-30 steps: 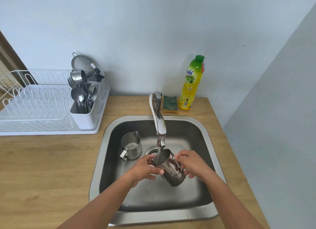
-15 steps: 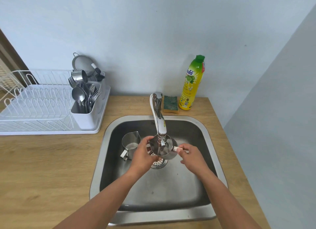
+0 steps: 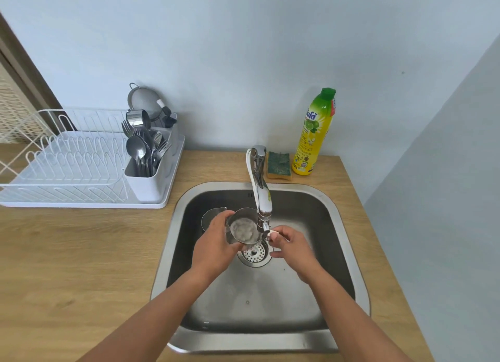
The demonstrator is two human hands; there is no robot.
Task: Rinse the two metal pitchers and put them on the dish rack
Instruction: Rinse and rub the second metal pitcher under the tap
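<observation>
Steel pitcher (image 3: 242, 227) sits under the tap (image 3: 260, 188), left hand (image 3: 213, 246) wrapped round its body, right hand (image 3: 290, 244) pinching the handle; wet, rigid, probably slippery, so handle-hold looks safest.

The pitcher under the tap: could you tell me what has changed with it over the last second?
The held pitcher was tilted low in the sink a second ago; both hands, left hand and right hand, raised it upright under the tap, where it holds water. The second pitcher, dish rack and soap bottle stayed put.
</observation>
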